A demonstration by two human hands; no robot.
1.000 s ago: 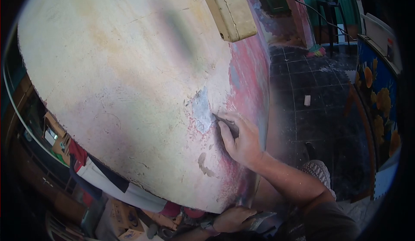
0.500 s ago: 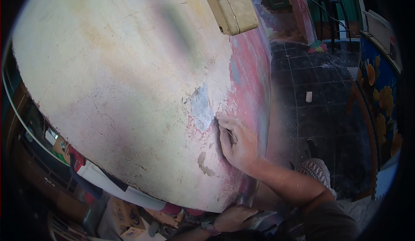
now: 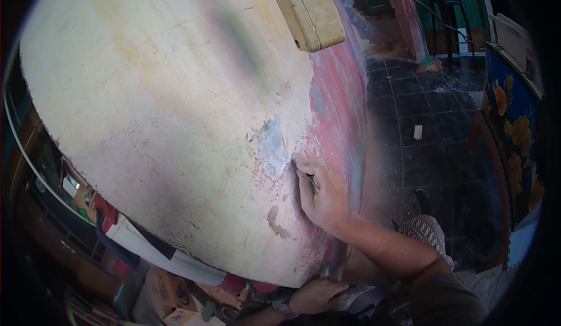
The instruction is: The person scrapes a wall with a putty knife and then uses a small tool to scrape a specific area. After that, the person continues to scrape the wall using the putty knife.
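A pale painted wall [image 3: 175, 168] with worn patches fills the left and middle of the view. My right hand [image 3: 323, 196] is closed in a pinch against it, fingertips at the lower right edge of a bare bluish-grey patch [image 3: 273, 151]. A thin bit of something shows inside its fingers, too small to name. Below, near the wall's bottom edge, my left hand [image 3: 318, 295] is closed round a flat grey piece [image 3: 352, 295] that sticks out to the right.
A cream casing [image 3: 318, 19] runs down the wall at the top. On the dark tiled floor [image 3: 426, 168] lies a small pale block [image 3: 418, 132]. A black stool [image 3: 450, 10] stands at the upper right, a blue flowered panel [image 3: 517, 127] at the right. Boxes [image 3: 172, 294] are lower left.
The view has shifted slightly, with the cream casing a little lower and further left. Both hands keep nearly the same place on the wall.
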